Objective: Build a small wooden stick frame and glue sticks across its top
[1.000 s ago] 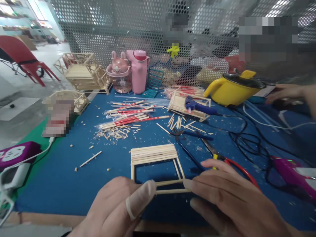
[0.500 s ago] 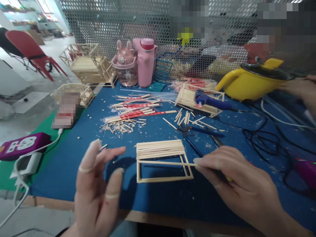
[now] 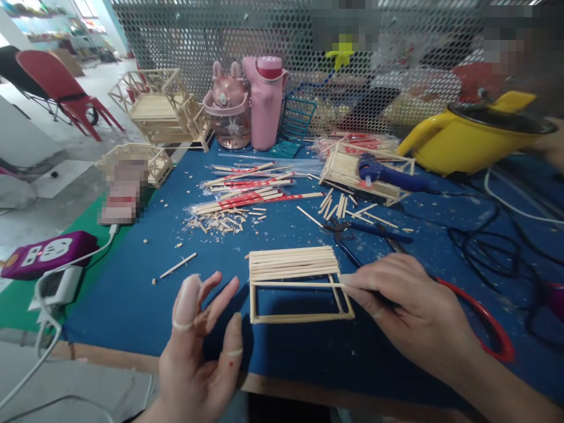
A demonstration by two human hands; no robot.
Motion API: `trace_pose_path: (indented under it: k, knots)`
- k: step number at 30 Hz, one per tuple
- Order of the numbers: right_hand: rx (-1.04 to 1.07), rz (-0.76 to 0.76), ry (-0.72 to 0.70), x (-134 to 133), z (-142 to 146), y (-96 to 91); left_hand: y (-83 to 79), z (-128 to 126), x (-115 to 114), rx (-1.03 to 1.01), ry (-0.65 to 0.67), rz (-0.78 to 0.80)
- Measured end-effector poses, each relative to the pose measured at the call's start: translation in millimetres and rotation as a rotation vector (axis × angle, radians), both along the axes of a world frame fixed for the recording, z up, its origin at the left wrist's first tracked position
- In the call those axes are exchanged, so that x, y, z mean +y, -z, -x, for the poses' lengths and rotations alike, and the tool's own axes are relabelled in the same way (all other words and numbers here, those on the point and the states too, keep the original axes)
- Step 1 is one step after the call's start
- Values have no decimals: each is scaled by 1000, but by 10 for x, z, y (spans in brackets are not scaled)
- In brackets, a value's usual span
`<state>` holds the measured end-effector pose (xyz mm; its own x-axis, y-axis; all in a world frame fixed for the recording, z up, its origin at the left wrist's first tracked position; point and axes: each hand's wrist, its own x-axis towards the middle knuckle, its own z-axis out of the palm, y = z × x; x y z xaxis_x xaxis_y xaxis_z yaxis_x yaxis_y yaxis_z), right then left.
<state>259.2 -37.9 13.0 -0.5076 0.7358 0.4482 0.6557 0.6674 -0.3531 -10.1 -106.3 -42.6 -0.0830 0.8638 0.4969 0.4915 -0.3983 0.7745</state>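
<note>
A small frame of wooden sticks (image 3: 295, 267) lies flat on the blue table (image 3: 132, 294), its far half filled with sticks laid side by side. My right hand (image 3: 409, 308) pinches one thin stick (image 3: 299, 285) by its right end and holds it across the frame's open part. My left hand (image 3: 200, 346) hovers open to the left of the frame, fingers spread, with rubber finger covers on the thumb and a fingertip. It holds nothing.
Loose sticks and bundles (image 3: 251, 197) lie mid-table, with offcuts beside them. Behind are a blue glue gun (image 3: 388, 176) on another stick frame, black pliers (image 3: 356, 229), red-handled cutters (image 3: 484, 320), a yellow pot (image 3: 476, 138), pink bottles (image 3: 264, 103), stick models (image 3: 163, 108), a purple power strip (image 3: 44, 252) and cables.
My left hand let go of the frame and lifted away, open, to the left. My right hand now holds one stick across the frame. The view shifted slightly.
</note>
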Motion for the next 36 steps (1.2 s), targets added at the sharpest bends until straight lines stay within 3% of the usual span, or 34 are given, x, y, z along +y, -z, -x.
trace_pose_path:
  k: [15, 31, 36]
  knots:
    - [8, -72, 61, 24, 58, 38, -39, -8, 29, 283, 44, 13]
    - [66, -66, 181, 11, 96, 39, 9, 36, 10, 339, 68, 14]
    - [90, 3, 247, -6, 60, 52, 16, 10, -11, 275, 31, 44]
